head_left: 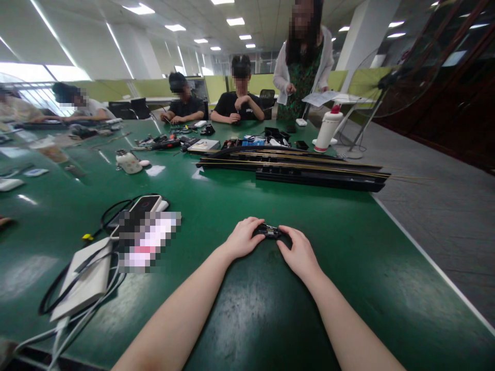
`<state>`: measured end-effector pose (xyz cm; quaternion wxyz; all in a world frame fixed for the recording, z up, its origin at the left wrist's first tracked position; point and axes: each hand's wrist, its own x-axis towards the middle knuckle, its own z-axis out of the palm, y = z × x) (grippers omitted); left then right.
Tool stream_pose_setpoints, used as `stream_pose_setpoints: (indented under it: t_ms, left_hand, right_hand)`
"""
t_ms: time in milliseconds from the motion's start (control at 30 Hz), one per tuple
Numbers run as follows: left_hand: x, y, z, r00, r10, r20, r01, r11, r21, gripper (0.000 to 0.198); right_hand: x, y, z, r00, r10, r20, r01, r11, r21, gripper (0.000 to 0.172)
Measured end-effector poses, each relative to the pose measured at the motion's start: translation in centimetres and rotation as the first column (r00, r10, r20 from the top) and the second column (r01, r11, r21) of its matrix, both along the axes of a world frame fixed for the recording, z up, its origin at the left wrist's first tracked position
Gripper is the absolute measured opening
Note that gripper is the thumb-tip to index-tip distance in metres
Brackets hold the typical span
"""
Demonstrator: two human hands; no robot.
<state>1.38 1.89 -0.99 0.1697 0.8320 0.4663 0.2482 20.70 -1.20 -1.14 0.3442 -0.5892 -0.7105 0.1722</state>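
Observation:
Between my two hands is a small black device [269,232] with metallic-looking parts on its upper face, low over the green table [216,201]. Fingers and thumb of my left hand [244,238] close on its left end. At the other end, my right hand [298,250] has its fingertips and thumb around the edge. Both forearms reach in from the bottom of the view. The device's ends are covered by my fingers, and its exact kind is too small to make out.
Left of my arms lie a white power bank [87,278] with cables, a black-faced phone [141,211] and a blurred-out bright screen [149,242]. Ahead are long black rails [320,178] with thin rods. A white bottle [327,131] stands beyond. Several people are around the table.

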Motion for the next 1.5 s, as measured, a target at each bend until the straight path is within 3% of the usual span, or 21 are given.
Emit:
stream_pose_setpoints:
  t_ms: [1500]
  left_hand:
    - [0.06, -0.07, 0.26, 1.0, 0.012, 0.001, -0.012, 1.0, -0.018, 0.04]
  right_hand:
    - [0.07, -0.09, 0.45, 0.998, -0.01, -0.057, 0.009, 1.0, -0.024, 0.029]
